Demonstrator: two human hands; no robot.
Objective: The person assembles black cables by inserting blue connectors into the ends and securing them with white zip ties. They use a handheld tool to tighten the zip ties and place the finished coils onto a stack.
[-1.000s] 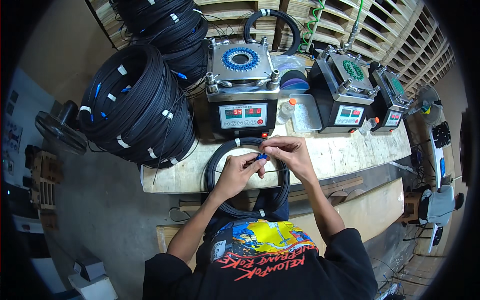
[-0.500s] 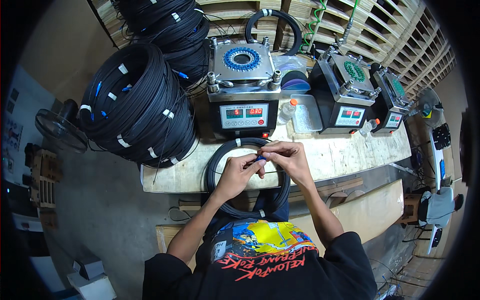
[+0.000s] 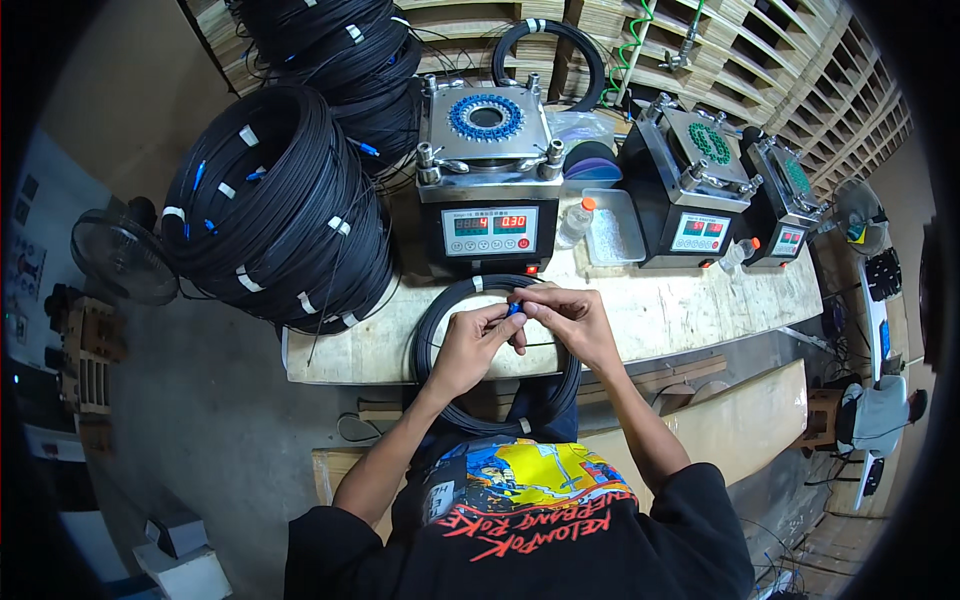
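Pale wood made up the worktable (image 3: 690, 312), where a blue-ringed machine (image 3: 490, 190) stood. Left of the machine I saw stacked black cable (image 3: 345, 265). Directly in front of the machine, over a cable coil (image 3: 421, 345), the left hand (image 3: 467, 347) pinched a small blue connector (image 3: 515, 309); the right hand (image 3: 578, 325) pressed thumb and fingertips together against it, anything between them hidden from me.

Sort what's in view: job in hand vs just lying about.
In the job:
blue connector, between left hand and right hand
black cable coil beneath them
blue-ringed benchtop machine, perhaps (untouched)

Apparently lying about:
black fan
left orange-capped bottle
rear cable coil
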